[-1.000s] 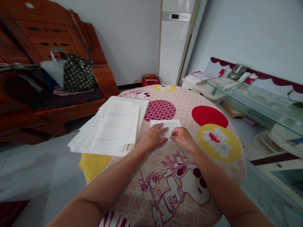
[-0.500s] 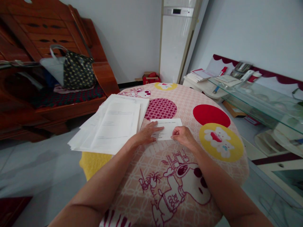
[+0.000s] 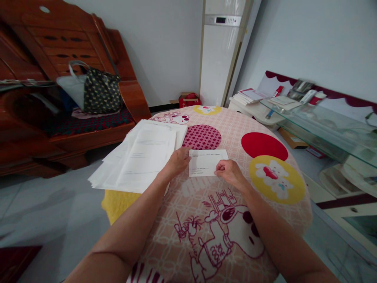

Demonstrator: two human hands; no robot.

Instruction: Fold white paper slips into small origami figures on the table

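Note:
A small white folded sheet of paper (image 3: 204,162) lies on the patterned tablecloth (image 3: 188,200), with lines of print on its upper face. My left hand (image 3: 178,161) is closed at its left edge, fingertips gripping near the upper left corner. At the lower right, my right hand (image 3: 231,172) has its fingers curled and pinched on the paper's edge. Just left of my left hand is a loose stack of printed white sheets (image 3: 147,157), spread unevenly and reaching the table's left side.
A wooden bench (image 3: 70,47) with a dark patterned bag (image 3: 101,92) stands at left. On the right, a glass-topped stand (image 3: 321,125) holds papers and small items. A tall white cabinet-like unit (image 3: 219,59) rises behind the round table.
My left hand has gone from lying with fingers outstretched across the paper to gripping its left edge. More of the print shows now. My right hand stays at the right edge.

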